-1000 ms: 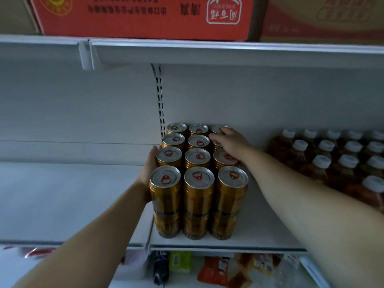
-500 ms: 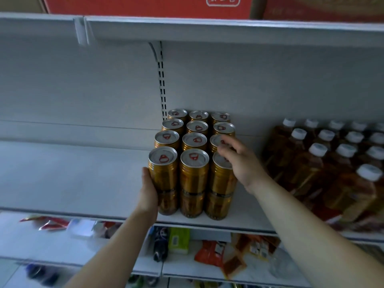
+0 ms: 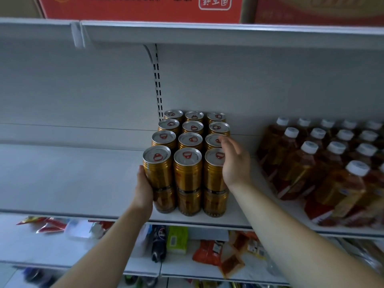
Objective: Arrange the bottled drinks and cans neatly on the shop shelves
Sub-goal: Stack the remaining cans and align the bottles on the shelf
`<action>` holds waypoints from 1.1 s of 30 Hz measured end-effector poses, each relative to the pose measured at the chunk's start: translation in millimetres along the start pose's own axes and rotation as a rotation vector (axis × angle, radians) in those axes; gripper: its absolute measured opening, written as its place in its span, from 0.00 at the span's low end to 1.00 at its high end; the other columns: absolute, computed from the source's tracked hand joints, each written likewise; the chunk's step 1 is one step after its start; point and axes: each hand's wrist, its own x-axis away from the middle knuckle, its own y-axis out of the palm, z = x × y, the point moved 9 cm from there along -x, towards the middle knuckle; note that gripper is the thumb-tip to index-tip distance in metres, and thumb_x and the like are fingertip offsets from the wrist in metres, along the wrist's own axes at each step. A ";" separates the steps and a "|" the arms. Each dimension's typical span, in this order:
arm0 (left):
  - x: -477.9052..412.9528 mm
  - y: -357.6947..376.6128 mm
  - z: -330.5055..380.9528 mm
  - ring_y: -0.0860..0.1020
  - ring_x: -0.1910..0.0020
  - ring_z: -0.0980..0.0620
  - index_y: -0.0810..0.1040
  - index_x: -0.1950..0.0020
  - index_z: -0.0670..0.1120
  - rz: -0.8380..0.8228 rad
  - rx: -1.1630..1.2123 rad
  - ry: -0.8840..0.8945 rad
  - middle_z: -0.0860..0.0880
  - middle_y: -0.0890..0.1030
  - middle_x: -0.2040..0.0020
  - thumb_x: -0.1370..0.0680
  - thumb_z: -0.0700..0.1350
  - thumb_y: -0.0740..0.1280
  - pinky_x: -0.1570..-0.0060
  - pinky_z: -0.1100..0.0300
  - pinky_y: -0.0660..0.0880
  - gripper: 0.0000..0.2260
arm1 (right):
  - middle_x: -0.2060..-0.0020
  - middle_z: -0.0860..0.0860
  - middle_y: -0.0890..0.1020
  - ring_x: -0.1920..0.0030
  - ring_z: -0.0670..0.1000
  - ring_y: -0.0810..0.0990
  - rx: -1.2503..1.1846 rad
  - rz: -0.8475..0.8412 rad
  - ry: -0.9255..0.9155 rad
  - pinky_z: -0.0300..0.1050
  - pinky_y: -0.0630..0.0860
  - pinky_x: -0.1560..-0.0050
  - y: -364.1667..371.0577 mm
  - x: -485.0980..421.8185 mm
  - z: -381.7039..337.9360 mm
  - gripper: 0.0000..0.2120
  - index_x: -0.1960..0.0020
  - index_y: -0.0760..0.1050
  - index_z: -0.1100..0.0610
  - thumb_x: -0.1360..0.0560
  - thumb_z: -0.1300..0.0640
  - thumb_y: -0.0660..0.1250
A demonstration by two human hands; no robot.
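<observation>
Several gold cans (image 3: 188,169) with silver tops and red pull tabs stand in a tight block, two layers high, on the white shelf (image 3: 79,183). My left hand (image 3: 143,188) presses flat against the left side of the front-left can. On the block's right side, my right hand (image 3: 233,163) rests against the front-right can, its fingers loosely bent over that can's rim. Neither hand lifts a can.
Several amber bottles (image 3: 307,163) with white caps fill the shelf to the right of the cans. Red cartons (image 3: 143,7) sit on the shelf above. The lower shelf holds snack packets (image 3: 209,252) and a dark bottle (image 3: 159,244).
Both hands slid from the rear rows of the can block toward its front. The left now presses the front-left can and the right is beside the front-right can. The view tilted down.
</observation>
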 end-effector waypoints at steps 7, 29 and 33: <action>1.0 6.6 39.7 0.74 0.36 0.53 0.62 0.30 0.58 -0.197 -0.155 0.292 0.51 0.74 0.34 0.39 0.62 0.72 0.39 0.51 0.73 0.40 | 0.35 0.39 0.70 0.34 0.33 0.63 0.575 -0.252 -0.226 0.28 0.60 0.38 2.1 5.2 -29.2 0.29 0.32 0.72 0.52 0.29 0.39 0.64; 30.5 131.3 138.7 0.67 0.31 0.51 0.60 0.27 0.61 -0.467 -1.123 0.582 0.54 0.67 0.28 0.27 0.65 0.62 0.34 0.55 0.65 0.30 | 0.28 0.49 0.69 0.30 0.52 0.68 1.283 -0.350 -0.029 0.44 0.64 0.34 -113.7 -58.7 -53.7 0.30 0.28 0.68 0.50 0.24 0.35 0.60; 56.8 224.7 109.7 0.62 0.28 0.54 0.58 0.25 0.56 -0.577 -1.105 0.604 0.55 0.59 0.24 0.24 0.58 0.63 0.35 0.65 0.58 0.29 | 0.36 0.46 0.76 0.45 0.47 0.77 1.288 -0.381 -0.014 0.38 0.69 0.49 -183.0 -71.4 -47.8 0.21 0.35 0.74 0.45 0.24 0.37 0.60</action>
